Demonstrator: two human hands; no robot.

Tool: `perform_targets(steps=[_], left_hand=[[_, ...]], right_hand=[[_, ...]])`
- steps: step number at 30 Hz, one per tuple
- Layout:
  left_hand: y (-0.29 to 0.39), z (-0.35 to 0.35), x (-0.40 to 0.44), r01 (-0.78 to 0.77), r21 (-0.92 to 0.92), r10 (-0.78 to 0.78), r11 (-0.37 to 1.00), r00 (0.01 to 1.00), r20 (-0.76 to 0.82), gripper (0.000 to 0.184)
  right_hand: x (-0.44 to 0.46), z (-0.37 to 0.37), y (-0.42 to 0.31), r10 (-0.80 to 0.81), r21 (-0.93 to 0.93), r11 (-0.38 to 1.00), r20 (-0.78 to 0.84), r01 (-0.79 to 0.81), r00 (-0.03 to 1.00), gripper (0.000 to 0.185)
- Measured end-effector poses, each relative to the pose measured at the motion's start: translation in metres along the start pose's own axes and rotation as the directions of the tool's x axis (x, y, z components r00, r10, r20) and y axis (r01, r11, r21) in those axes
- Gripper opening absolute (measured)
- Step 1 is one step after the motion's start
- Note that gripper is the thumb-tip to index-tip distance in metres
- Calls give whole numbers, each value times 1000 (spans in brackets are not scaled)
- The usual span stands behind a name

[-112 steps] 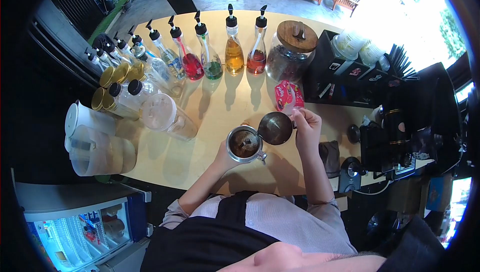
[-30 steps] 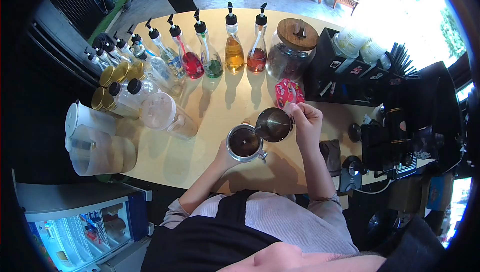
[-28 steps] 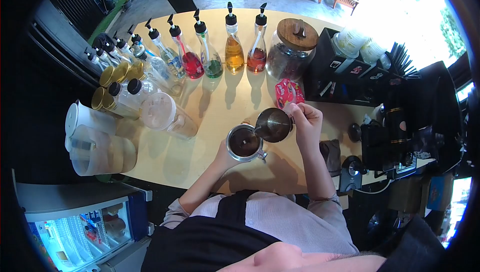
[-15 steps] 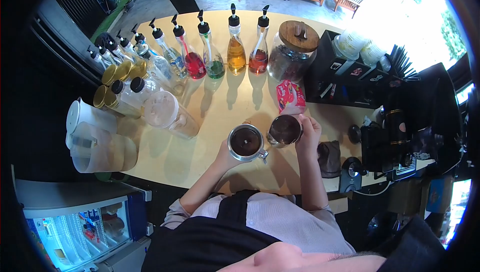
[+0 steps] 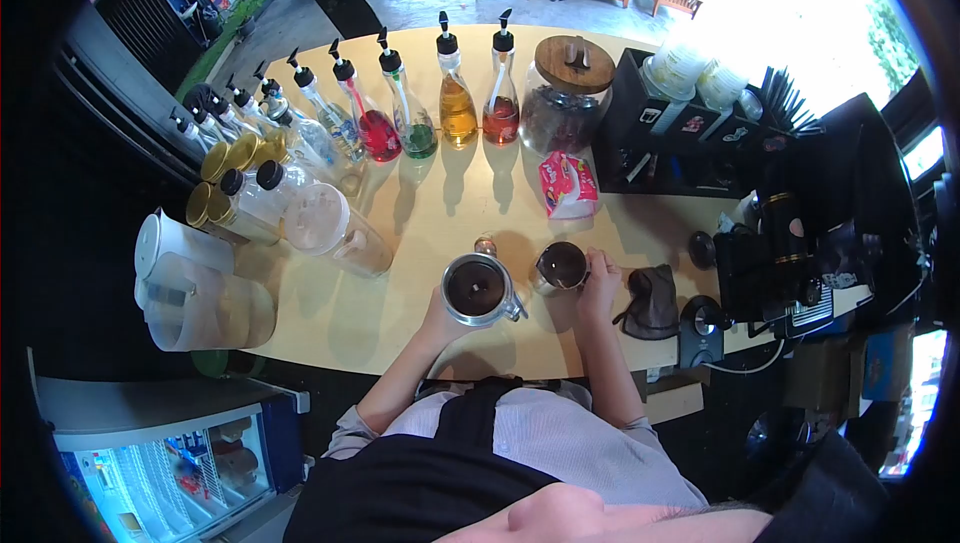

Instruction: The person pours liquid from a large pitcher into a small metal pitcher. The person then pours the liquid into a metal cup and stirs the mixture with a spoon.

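Metal pot (image 5: 474, 289) touches left hand (image 5: 440, 323), its finger opening hidden; right hand's (image 5: 600, 283) fingers pinch the metal jug (image 5: 561, 267) just left

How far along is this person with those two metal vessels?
Looks done: the metal pot has dark liquid in it. In hand: the left hand holds that pot; the right hand holds the small pitcher beside it, not pouring. Perhaps left: the pitcher looks dark inside too, so some may remain to pour.
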State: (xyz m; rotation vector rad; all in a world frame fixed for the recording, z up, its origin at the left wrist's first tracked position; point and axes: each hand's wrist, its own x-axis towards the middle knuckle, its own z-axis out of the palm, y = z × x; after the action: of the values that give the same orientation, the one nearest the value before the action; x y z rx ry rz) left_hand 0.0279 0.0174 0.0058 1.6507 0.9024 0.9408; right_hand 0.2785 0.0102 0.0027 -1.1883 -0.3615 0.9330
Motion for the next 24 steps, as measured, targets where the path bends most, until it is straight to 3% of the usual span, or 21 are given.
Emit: perform_targets(steps=[4,6,7,8,9,10,12,13,15,16,18,22,24], left_hand=[[-7,0,-11,-7,16,8,1000,999,-42,66],[-5,0,-13,-18,22,20,1000,998,-57,66],[-4,0,-14,-27,28,29,999,997,-78,66],[-9,0,-15,-29,28,31,999,996,-78,66],[-17,-1,-16,-41,34,43,999,997,-67,67],[-24,-1,-19,-50,39,52,998,997,-55,68],[-31,-3,-26,-17,5,17,1000,1000,-15,69],[-33,-4,-26,8,-21,-8,1000,1000,20,70],[-22,-5,-26,20,-33,-19,999,1000,21,71],[-18,-6,-27,38,-42,-37,998,999,25,73],[-15,-6,-28,32,-40,-32,999,999,9,75],[-20,-7,-29,39,0,-39,999,999,31,78],[-18,-6,-29,28,-1,-28,1000,1000,14,78]], right_hand=[[3,-8,8,10,93,995,101,-19,995,21],[-12,10,-3,-295,-145,951,-162,272,942,16],[-21,14,-15,-296,-144,951,-163,274,941,16],[-33,16,-29,-705,-382,667,-48,639,707,10],[-45,17,-38,-928,-524,204,166,827,334,14],[-55,15,-40,-926,-527,204,169,825,336,14],[-77,10,-37,-651,-374,258,614,891,446,28],[-83,10,-30,-651,-373,254,617,893,443,28],[-88,13,-6,-219,-482,459,753,746,621,38],[-91,16,0,-217,-479,458,757,749,617,38],[-95,20,12,-201,-644,227,703,731,682,37],[-93,19,31,-227,-727,160,631,667,742,29],[-91,21,29,-70,-780,168,600,603,797,29]])
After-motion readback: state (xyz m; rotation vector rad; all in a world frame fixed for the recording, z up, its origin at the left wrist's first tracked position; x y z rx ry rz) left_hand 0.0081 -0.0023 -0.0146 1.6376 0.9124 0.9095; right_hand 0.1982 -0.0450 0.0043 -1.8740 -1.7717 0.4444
